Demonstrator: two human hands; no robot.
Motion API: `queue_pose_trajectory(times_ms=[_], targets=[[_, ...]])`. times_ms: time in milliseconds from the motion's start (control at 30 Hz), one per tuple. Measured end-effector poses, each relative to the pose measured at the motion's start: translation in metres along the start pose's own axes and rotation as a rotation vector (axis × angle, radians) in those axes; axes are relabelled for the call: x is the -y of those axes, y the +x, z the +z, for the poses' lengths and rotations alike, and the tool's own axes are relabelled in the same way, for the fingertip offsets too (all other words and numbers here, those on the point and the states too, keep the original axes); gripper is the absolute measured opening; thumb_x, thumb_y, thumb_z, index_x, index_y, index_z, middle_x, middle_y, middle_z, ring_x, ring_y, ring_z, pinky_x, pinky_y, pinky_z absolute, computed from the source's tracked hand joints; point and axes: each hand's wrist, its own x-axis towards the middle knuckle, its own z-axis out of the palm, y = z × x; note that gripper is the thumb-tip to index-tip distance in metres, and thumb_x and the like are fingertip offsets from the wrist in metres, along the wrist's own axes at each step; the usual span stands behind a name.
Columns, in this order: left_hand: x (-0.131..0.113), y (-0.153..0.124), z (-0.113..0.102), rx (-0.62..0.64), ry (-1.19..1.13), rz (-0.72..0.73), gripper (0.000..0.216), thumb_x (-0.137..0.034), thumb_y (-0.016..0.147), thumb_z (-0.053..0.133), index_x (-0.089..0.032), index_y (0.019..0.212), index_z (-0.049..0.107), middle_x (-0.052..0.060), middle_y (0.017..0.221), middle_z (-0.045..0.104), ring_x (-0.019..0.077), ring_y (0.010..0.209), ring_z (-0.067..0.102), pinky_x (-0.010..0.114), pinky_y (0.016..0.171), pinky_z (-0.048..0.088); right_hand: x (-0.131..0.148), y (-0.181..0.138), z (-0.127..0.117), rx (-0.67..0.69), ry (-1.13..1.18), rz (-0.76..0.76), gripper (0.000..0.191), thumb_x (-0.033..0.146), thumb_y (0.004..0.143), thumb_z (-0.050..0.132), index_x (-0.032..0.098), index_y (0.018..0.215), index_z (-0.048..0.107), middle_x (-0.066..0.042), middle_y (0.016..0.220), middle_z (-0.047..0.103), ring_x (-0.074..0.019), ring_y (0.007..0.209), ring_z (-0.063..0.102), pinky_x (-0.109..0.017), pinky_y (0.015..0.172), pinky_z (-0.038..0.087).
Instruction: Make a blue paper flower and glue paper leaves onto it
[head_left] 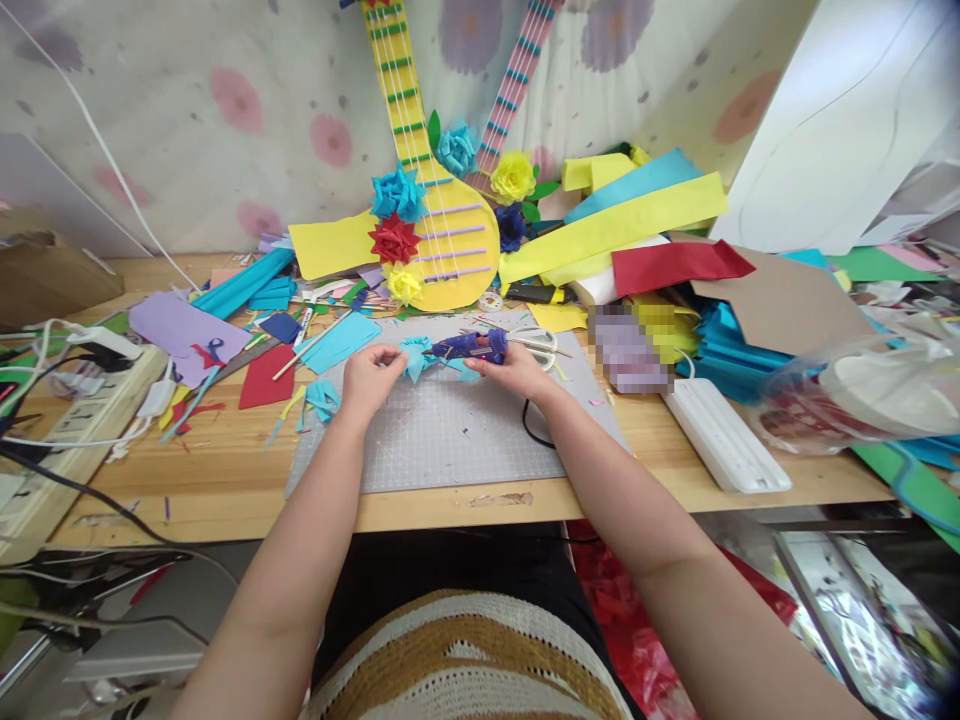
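Above the grey cutting mat [465,450], my left hand [373,378] pinches a blue paper flower [417,358] at its left side. My right hand [517,372] grips a dark blue hot glue gun [476,346], its nozzle pointing left and close to the flower. Whether the nozzle touches the paper, I cannot tell. A folded blue paper piece [322,400] lies left of my left hand. Beyond both hands stands a yellow paper guitar [461,240] with strings and blue, red and yellow paper flowers on it.
Coloured paper sheets [615,225] pile up at the back right. A white power bank-like box [726,435] and a plastic-wrapped cup [885,385] stand to the right. Power strips [75,440] and cables crowd the left edge. Paper scraps [199,410] lie nearby.
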Motion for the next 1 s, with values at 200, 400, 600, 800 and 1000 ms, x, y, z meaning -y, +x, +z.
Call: queue_pose_trajectory(times_ms=[200, 400, 600, 800, 1000], targets=[[0.0035, 0.0023, 0.0026, -0.013, -0.018, 0.003, 0.026, -0.039, 0.062, 0.061, -0.014, 0.069, 0.066, 0.002, 0.065, 0.063, 0.0127, 0.061, 0.054, 0.024, 0.059, 0.040, 0.0002, 0.0000, 0.0014, 0.010, -0.045, 0.010, 0.039, 0.054, 0.069, 0.059, 0.019, 0.084, 0.066, -0.001, 0.074, 0.064, -0.0161, 0.069, 0.057, -0.028, 0.065, 0.045], [0.0061, 0.0021, 0.0037, -0.004, -0.015, 0.029, 0.025, -0.039, 0.063, 0.061, -0.015, 0.069, 0.066, 0.002, 0.064, 0.063, 0.0120, 0.058, 0.052, 0.024, 0.059, 0.039, 0.0006, -0.0003, 0.0030, -0.018, -0.060, -0.001, 0.038, 0.054, 0.069, 0.060, 0.020, 0.085, 0.066, -0.002, 0.076, 0.065, -0.0182, 0.074, 0.059, -0.030, 0.068, 0.046], [0.0072, 0.0019, 0.0045, -0.007, -0.016, 0.057, 0.025, -0.039, 0.063, 0.062, -0.016, 0.067, 0.066, 0.001, 0.062, 0.062, 0.0124, 0.058, 0.052, 0.024, 0.058, 0.039, -0.0019, 0.0007, 0.0033, -0.039, -0.045, -0.007, 0.036, 0.052, 0.069, 0.060, 0.018, 0.081, 0.065, -0.002, 0.076, 0.065, -0.0182, 0.073, 0.059, -0.030, 0.069, 0.047], [0.0054, 0.0014, 0.0048, -0.010, -0.014, 0.084, 0.023, -0.038, 0.063, 0.062, -0.016, 0.065, 0.066, 0.001, 0.062, 0.063, 0.0126, 0.058, 0.053, 0.025, 0.058, 0.040, -0.0019, 0.0009, 0.0029, -0.035, -0.014, -0.056, 0.038, 0.053, 0.071, 0.059, 0.020, 0.089, 0.065, -0.003, 0.084, 0.067, -0.0200, 0.081, 0.061, -0.033, 0.075, 0.048], [0.0064, 0.0008, 0.0049, 0.002, -0.009, 0.094, 0.021, -0.038, 0.063, 0.062, -0.017, 0.064, 0.066, 0.002, 0.064, 0.065, 0.0144, 0.062, 0.055, 0.025, 0.059, 0.040, 0.0001, 0.0011, 0.0031, -0.025, 0.051, -0.113, 0.038, 0.051, 0.072, 0.059, 0.021, 0.096, 0.065, -0.004, 0.098, 0.067, -0.0200, 0.091, 0.061, -0.034, 0.084, 0.046]])
